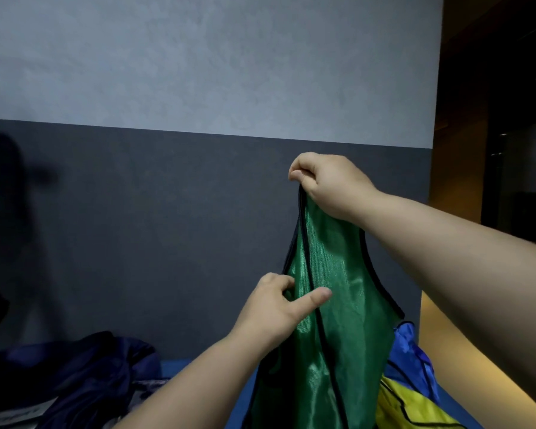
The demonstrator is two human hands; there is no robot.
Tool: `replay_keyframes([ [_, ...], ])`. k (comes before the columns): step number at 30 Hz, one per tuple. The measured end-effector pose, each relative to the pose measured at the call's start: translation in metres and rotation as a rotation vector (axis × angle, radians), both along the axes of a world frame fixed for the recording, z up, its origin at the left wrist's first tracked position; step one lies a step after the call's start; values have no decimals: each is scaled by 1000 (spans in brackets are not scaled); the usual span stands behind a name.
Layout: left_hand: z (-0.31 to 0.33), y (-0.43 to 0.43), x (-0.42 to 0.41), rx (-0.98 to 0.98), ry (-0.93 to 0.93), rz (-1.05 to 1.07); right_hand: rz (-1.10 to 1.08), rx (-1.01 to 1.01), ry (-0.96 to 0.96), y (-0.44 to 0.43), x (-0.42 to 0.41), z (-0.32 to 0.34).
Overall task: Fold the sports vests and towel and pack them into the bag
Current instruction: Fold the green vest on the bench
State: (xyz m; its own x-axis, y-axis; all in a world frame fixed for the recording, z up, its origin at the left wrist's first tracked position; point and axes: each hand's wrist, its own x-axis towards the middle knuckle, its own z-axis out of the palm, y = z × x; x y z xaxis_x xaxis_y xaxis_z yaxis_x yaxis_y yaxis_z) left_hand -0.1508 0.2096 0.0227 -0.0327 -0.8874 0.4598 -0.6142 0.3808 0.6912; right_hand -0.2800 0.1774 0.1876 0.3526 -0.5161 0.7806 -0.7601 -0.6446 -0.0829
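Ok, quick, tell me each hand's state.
Left hand: pinching the green vest at its edge.
Right hand: holding the green vest up by its strap.

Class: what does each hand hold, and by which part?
The shiny green black-trimmed vest: right hand pinches its shoulder strap, left hand grips its edge lower down.

The shiny green vest point(338, 305) at centre right is plain, edged with black piping. At lower right sit a blue vest point(412, 354) and a yellow vest point(396, 404) with black trim. The bag point(84, 376) at lower left is dark navy. The tabletop point(171, 368) is blue. The wall point(198, 72) is pale grey above, dark grey below.
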Motion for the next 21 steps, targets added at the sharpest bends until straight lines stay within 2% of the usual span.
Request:
replay_keyframes([
  [4, -1, 0, -9, -14, 8, 46, 33, 32, 35, 6, 5, -1],
  [8, 2, 0, -6, -83, 68, -44, 62, 49, 49, 8, -2, 2],
  [13, 0, 4, 12, 44, 349, -274, 43, 48, 64, 3, -19, 8],
  [18, 0, 5, 25, 136, 498, -415, 26, 58, 55, 1, -30, 11],
  [21, -3, 5, 32, 139, 525, -443, 13, 68, 41, 0, -35, 13],
])
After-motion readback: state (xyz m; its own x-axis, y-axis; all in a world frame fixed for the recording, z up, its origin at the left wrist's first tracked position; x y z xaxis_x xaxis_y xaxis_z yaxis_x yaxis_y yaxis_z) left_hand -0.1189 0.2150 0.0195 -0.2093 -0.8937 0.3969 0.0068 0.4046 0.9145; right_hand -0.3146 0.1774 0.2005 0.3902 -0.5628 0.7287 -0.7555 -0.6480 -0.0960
